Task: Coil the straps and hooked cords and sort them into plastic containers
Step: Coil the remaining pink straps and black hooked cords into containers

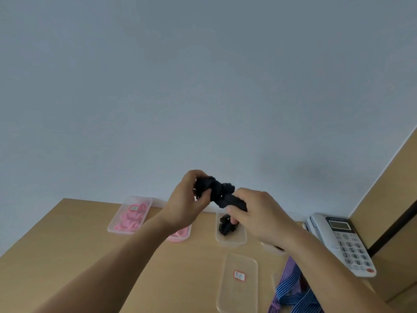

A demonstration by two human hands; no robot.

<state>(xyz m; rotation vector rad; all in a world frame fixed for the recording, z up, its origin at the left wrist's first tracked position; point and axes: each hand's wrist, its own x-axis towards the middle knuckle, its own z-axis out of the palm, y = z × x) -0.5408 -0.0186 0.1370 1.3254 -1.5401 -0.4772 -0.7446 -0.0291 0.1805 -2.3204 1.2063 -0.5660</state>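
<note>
While the left hand point(188, 201) grips the black strap point(222, 195), the right hand point(259, 214) pinches its other end.

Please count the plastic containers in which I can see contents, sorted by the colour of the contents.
Pink-filled containers: 2
Black-filled container: 1
Total: 3

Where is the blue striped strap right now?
The blue striped strap lies at the lower right of the head view on the table, beside the purple strap, right of the clear lid and nearer than the telephone.
</note>
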